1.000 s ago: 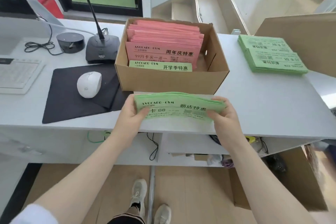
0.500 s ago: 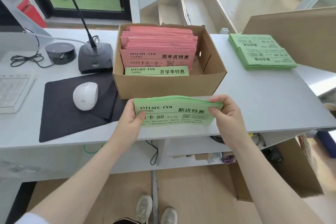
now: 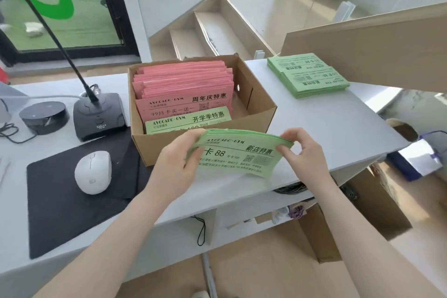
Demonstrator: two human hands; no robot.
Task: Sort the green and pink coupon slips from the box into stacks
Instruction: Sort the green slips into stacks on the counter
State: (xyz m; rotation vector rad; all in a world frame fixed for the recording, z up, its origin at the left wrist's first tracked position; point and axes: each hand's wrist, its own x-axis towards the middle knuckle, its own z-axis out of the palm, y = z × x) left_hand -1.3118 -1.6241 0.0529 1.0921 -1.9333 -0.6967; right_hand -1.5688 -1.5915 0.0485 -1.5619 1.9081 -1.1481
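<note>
A bundle of green coupon slips point(image 3: 239, 155) is held just above the white counter, in front of the cardboard box point(image 3: 256, 113). My left hand point(image 3: 179, 164) grips the bundle's left end. My right hand point(image 3: 302, 150) pinches its right end. Inside the box stand several pink slips point(image 3: 183, 84) with one green slip point(image 3: 188, 120) at the front. A stack of green slips point(image 3: 307, 75) lies on the counter at the far right.
A white mouse point(image 3: 93, 172) rests on a black mat point(image 3: 60, 203) to the left. Behind it stand a microphone base point(image 3: 99, 116) and a round black device point(image 3: 42, 116). A large cardboard panel point(image 3: 377, 48) overhangs the counter's right side.
The green bundle has risen slightly and tilted, its right end now higher. The view has shifted, so the box and counter sit lower in the frame.
</note>
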